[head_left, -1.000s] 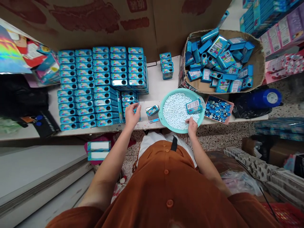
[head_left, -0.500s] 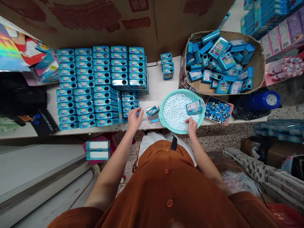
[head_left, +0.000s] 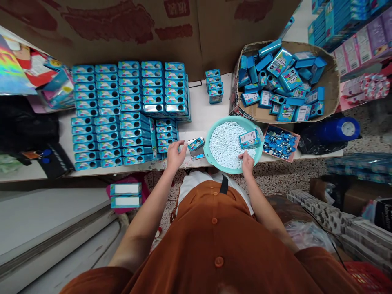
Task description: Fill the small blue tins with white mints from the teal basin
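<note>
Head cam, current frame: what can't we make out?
All in the head view:
Right hand: its fingers hide whether it pinches any white pieces.
Left hand: seen from above, contact with the stacked tins beside it can't be judged.
Tin in the basin: small print too tiny to read.
Cardboard box: heaped tins hide most of its bottom.
Upper-right blue packs: cut off by the frame's top edge.

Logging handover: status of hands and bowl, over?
Left hand open, near blue box. Right hand at bowl of white pellets, grip unclear. Second blue box atop pellets, beyond right hand.
</note>
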Demonstrator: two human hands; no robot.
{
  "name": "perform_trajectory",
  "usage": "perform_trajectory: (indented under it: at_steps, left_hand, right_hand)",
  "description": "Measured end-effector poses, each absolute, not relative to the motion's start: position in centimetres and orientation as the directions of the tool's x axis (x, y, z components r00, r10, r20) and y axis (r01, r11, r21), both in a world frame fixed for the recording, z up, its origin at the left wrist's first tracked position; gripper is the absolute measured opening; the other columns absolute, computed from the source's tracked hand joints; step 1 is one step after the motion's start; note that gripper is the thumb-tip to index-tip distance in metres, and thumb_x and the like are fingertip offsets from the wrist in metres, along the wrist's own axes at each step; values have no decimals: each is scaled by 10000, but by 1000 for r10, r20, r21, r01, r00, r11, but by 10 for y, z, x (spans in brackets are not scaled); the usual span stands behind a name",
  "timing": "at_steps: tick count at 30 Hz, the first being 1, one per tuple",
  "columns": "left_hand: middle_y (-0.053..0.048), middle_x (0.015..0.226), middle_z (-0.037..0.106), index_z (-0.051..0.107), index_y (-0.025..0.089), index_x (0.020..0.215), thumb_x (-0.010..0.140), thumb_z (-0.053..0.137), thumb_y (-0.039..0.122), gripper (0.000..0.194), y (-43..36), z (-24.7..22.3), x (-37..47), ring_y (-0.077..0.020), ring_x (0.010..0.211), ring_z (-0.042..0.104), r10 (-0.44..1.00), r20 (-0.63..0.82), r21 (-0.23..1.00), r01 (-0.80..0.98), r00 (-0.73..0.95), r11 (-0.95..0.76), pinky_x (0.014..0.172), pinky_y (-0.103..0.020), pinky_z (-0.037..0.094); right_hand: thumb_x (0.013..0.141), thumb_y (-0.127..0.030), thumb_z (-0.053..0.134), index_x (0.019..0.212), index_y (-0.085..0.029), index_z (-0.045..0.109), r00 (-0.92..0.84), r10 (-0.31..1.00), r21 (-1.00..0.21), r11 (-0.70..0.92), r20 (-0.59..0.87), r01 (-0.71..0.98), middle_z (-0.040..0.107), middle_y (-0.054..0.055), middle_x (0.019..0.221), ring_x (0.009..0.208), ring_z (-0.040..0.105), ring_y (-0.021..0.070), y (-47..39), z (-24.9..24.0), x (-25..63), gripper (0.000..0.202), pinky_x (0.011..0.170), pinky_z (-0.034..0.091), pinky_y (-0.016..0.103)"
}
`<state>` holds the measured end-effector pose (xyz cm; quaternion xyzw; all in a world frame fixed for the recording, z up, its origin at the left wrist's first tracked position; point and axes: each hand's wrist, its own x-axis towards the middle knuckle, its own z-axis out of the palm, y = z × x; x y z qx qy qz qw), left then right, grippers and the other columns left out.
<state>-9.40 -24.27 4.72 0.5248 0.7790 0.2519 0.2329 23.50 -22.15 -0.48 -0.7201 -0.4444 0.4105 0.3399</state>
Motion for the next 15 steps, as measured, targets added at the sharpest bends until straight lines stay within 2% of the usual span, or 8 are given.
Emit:
perform_trajectory:
  at_steps: [15]
  left_hand:
    - [-67, 971, 657, 635, 204, 959, 838, 540, 346, 209, -241, 38, -85, -247, 974, 554, 967, -59, 612, 756, -249, 232, 892, -378, 411]
  right_hand:
    - [862, -609, 352, 625, -173, 623, 274, 915, -849, -384, -297, 362, 637, 47, 630, 656, 597, 176, -220, -6, 233, 565, 677, 448, 290]
